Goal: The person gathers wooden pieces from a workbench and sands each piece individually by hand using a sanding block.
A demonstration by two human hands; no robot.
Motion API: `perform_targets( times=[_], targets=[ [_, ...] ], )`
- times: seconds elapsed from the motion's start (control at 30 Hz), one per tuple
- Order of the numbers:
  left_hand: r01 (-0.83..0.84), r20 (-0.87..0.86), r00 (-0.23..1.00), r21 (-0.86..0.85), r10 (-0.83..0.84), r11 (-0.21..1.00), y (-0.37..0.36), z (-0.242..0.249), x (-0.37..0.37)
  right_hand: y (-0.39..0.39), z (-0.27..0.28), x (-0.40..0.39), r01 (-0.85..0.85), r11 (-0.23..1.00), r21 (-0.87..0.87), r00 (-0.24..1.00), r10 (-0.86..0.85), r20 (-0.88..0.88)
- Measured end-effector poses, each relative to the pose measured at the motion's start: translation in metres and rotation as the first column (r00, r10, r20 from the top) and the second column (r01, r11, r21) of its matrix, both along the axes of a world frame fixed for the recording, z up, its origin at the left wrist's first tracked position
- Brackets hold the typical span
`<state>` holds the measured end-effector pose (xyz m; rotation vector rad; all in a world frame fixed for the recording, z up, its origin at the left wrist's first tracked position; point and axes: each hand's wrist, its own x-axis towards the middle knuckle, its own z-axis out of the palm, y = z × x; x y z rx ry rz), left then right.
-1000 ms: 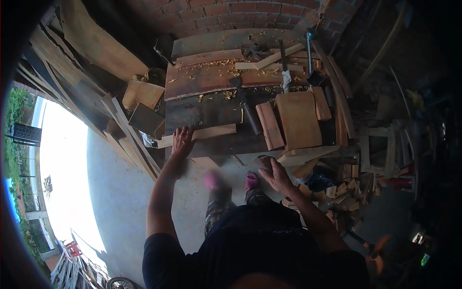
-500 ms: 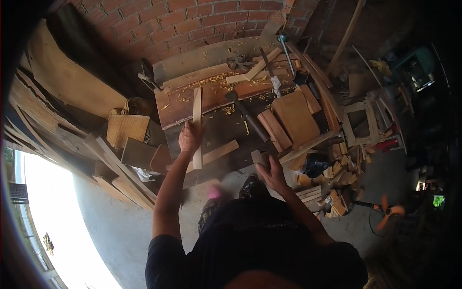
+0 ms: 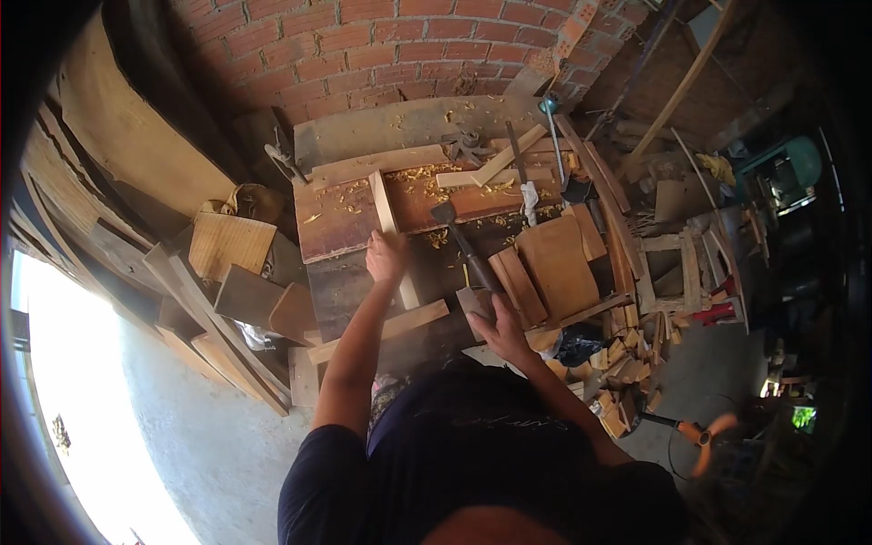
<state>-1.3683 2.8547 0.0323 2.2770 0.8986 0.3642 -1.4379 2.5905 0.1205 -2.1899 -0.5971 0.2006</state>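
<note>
My left hand [image 3: 388, 260] is closed around a pale wooden strip [image 3: 385, 204], which lies lengthwise over the workbench, its far end on a reddish board [image 3: 341, 211]. In my right hand [image 3: 501, 329] is a small greyish-brown block [image 3: 472, 303], gripped between thumb and fingers near the bench's front edge. A second pale strip [image 3: 400, 329] lies crosswise under my left forearm. Between the hands and the wall rests a dark-handled tool with a wide flat head [image 3: 444, 214]. Just right of the block are a brown wooden piece [image 3: 520, 283] and a flat tan board [image 3: 556, 268].
Curly wood shavings [image 3: 418, 182] are scattered over the bench. A long clamp [image 3: 556, 141] stands at its back right. Boards [image 3: 227, 341] lean on the left, and offcuts [image 3: 627, 368] are heaped on the floor at right, near an orange fan [image 3: 701, 436].
My body and view have moved closer to the bench. The strip in my left hand has tilted, its near end swinging right. My right hand has brought the block over the bench's edge.
</note>
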Motion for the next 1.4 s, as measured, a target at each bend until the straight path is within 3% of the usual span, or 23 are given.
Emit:
perform_targets(
  times=[0.07,0.13,0.2,0.23,0.3,0.4,0.47,0.53,0.6,0.7,0.73,0.8,0.93,1.0,1.03,1.1,1.17,1.2,1.27,1.33,1.4],
  targets=[
    [0.009,0.008,1.000,-0.173,-0.008,0.985,0.003,-0.001,-0.001,0.001,0.001,0.008,-0.014,1.000,0.003,1.000,0.014,-0.019],
    [0.019,0.011,1.000,-0.188,-0.017,0.982,0.008,-0.009,0.000,0.003,0.002,0.013,-0.009,1.000,0.002,0.999,0.009,-0.047],
    [0.046,0.196,0.981,-0.236,0.001,0.971,0.015,-0.023,0.004,0.006,-0.002,0.015,-0.008,1.000,0.005,0.998,0.008,-0.068],
    [0.045,0.189,0.982,-0.240,0.001,0.970,0.017,-0.028,0.006,0.010,-0.002,0.015,-0.009,1.000,0.028,0.999,0.010,-0.031],
    [-0.007,0.241,0.965,-0.368,0.103,0.930,0.022,-0.036,0.011,0.016,0.001,0.014,-0.007,0.999,0.048,1.000,0.006,0.007],
    [-0.075,0.255,0.946,-0.430,0.201,0.900,0.019,-0.023,0.010,0.022,0.003,0.013,-0.010,1.000,0.012,1.000,0.011,-0.023],
    [-0.152,0.080,0.982,-0.193,0.170,0.969,0.018,-0.004,0.009,0.023,0.002,0.013,-0.015,0.999,0.035,1.000,0.015,-0.001],
    [-0.240,0.096,0.966,-0.019,0.241,0.971,0.016,-0.002,0.009,0.018,-0.002,0.013,0.016,1.000,0.005,0.999,-0.016,-0.036],
    [-0.190,0.152,0.971,0.014,0.185,0.982,0.011,0.004,0.016,0.012,-0.011,0.015,0.059,0.998,0.016,0.998,-0.059,-0.012],
    [0.145,0.265,0.948,0.131,-0.176,0.981,-0.013,0.013,0.044,-0.004,-0.011,0.021,0.106,0.994,0.009,0.994,-0.106,0.000],
    [0.267,0.238,0.930,0.082,-0.279,0.960,-0.023,0.020,0.060,-0.010,-0.012,0.026,0.125,0.992,-0.029,0.992,-0.125,-0.012],
    [0.408,0.182,0.883,0.157,-0.432,0.899,-0.050,0.028,0.093,-0.021,-0.009,0.043,0.190,0.982,-0.005,0.981,-0.190,0.025],
    [0.532,0.175,0.815,0.150,-0.552,0.833,-0.093,0.018,0.166,-0.044,-0.004,0.108,0.391,0.920,-0.020,0.918,-0.389,0.077],
    [0.512,0.092,0.813,0.356,-0.575,0.782,-0.111,0.016,0.192,-0.047,-0.012,0.154,0.419,0.908,-0.005,0.902,-0.416,0.112],
    [0.531,-0.043,0.835,0.327,-0.549,0.782,-0.118,0.017,0.201,-0.046,-0.016,0.176,0.425,0.905,-0.005,0.888,-0.415,0.197],
    [0.516,-0.091,0.850,0.344,-0.519,0.785,-0.129,0.017,0.215,-0.041,-0.031,0.217,0.439,0.898,0.005,0.864,-0.424,0.271],
    [0.479,-0.135,0.874,0.387,-0.466,0.788,-0.133,0.010,0.225,-0.034,-0.046,0.250,0.401,0.837,-0.371,0.916,-0.356,0.188],
    [0.489,-0.147,0.869,0.394,-0.472,0.778,-0.134,0.004,0.229,-0.032,-0.049,0.261,0.406,0.838,-0.363,0.914,-0.366,0.177],
    [0.581,-0.170,0.811,0.350,-0.560,0.735,-0.136,0.009,0.230,-0.031,-0.049,0.277,0.314,0.832,-0.457,0.902,-0.412,-0.129],
    [0.586,-0.122,0.802,0.345,-0.584,0.733,-0.135,0.013,0.229,-0.038,-0.048,0.287,0.280,0.847,-0.452,0.908,-0.386,-0.162],
    [0.581,-0.061,0.798,0.341,-0.600,0.739,-0.127,0.011,0.232,-0.045,-0.030,0.290,0.183,0.914,-0.363,0.899,-0.305,-0.314]
  ],
)
